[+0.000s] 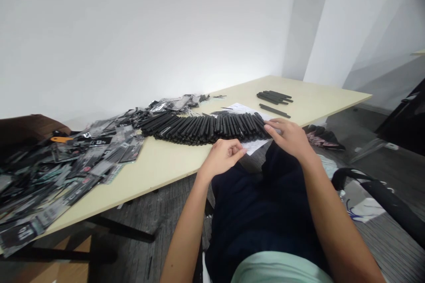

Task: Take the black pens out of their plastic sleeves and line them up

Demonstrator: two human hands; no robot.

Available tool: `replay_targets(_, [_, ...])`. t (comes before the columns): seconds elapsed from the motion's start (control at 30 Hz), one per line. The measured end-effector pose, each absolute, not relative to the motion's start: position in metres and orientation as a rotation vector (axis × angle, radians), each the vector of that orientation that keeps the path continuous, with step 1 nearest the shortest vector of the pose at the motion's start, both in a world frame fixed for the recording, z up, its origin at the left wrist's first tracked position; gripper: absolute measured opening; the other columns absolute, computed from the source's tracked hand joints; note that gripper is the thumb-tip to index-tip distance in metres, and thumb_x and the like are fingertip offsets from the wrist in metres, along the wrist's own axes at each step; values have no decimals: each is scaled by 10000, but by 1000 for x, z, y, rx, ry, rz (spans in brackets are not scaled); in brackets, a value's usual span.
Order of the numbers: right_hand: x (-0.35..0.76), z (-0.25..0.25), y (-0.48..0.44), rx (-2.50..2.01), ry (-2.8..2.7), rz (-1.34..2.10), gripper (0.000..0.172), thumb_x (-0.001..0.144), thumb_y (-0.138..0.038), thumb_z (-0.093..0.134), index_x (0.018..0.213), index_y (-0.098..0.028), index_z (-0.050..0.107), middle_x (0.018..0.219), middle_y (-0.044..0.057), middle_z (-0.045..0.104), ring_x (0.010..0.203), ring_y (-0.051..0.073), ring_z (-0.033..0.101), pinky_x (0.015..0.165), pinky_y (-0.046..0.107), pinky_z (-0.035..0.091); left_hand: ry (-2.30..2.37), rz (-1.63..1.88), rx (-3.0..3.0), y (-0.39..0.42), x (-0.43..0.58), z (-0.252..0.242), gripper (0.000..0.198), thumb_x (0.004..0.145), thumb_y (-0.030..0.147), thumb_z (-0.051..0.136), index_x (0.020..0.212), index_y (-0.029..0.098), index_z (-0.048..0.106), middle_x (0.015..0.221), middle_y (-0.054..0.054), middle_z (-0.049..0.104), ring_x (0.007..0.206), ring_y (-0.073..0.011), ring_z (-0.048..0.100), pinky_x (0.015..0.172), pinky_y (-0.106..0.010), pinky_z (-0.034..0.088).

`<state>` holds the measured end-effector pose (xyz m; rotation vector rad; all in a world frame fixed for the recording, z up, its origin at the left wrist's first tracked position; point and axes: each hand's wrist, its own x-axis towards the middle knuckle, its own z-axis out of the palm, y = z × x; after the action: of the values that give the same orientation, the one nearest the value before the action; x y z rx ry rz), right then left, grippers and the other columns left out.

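A long curved row of black pens (pixel 199 128) lies side by side on the table, stacked more than one deep. At the row's right end, the thumb and index finger of my right hand (pixel 288 137) close on the end of a black pen (pixel 260 118). My left hand (pixel 222 155) is just in front of the row, near the table edge. Its fingers are curled with the thumb close to the index finger; whatever they hold, if anything, is too small to make out. A white printed sheet (pixel 254 146) lies partly under the pens' right end.
On the pale table (pixel 179 166), a large heap of clear and black plastic packets (pixel 96 159) spreads to the left. A small group of black pens (pixel 274 97) lies at the back right, with a separate pen (pixel 275 111) closer. A black chair (pixel 403 117) stands right.
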<state>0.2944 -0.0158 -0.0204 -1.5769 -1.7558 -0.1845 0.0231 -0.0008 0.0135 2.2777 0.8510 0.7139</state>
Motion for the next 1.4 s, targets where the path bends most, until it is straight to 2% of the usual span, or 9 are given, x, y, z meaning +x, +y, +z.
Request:
replay_targets(0.23, [296,-24,-13,-1515,-1706,-190,365,1025,-474,555,1059,-247,838,1137,51,804,1018,279,750,834,377,540,860,719,2287,-1,23,14,271,966,383,624,816,169,697,626,25,565,579,-101,475,565,-220,349])
replay_targets(0.47, [296,-23,-13,-1504,-1672,-231,362,1001,-488,590,1044,-212,821,1021,76,813,696,225,687,711,359,479,882,711,2298,-2,23,15,279,961,399,626,828,170,712,634,16,583,593,-112,497,569,-224,361])
replay_targets(0.73, [297,-22,-14,-1543,-1623,-196,456,1037,-523,462,1103,-207,784,1083,100,790,670,212,649,745,371,486,888,707,2308,-2,23,14,295,966,413,615,820,173,704,629,15,579,584,-115,494,569,-230,364])
replay_targets(0.8, [303,-24,-14,-1575,-1556,-243,460,1033,-522,457,1125,-206,779,1096,106,784,705,223,660,759,376,490,892,698,2310,-2,23,14,299,967,419,611,829,173,711,638,9,590,590,-119,502,572,-232,370])
replay_targets(0.9, [320,-29,-11,-1615,-1467,-395,465,1032,-499,451,1224,-202,754,1212,127,756,987,302,687,882,421,492,893,691,2312,-2,22,15,297,969,417,608,835,175,715,648,4,602,604,-123,514,578,-233,376])
replay_targets(0.97, [334,-35,-7,-1647,-1472,-456,480,1025,-495,466,1309,-204,721,1344,136,705,1200,356,625,995,491,458,891,690,2314,-2,22,15,295,969,414,609,831,175,712,647,5,602,605,-123,515,580,-233,376])
replay_targets(1.07, [348,-47,1,-1692,-1523,-404,494,1047,-477,425,1414,-236,653,1518,119,594,1364,360,539,1085,570,393,896,691,2323,-2,23,15,299,969,416,608,821,175,707,645,6,596,603,-122,510,579,-234,371])
replay_targets(1.2, [351,-59,12,-1684,-1633,-316,496,1083,-395,314,1383,-223,670,1519,103,600,1395,310,540,1114,544,377,903,691,2331,-2,23,15,294,969,410,611,820,174,705,656,5,601,611,-120,516,580,-231,365])
replay_targets(1.4, [346,-60,13,-1640,-1591,-356,454,1064,-401,368,1161,-212,769,1375,91,711,1272,293,640,1058,471,420,910,675,2333,-2,24,15,289,969,405,609,831,173,712,648,4,602,602,-120,510,575,-229,360])
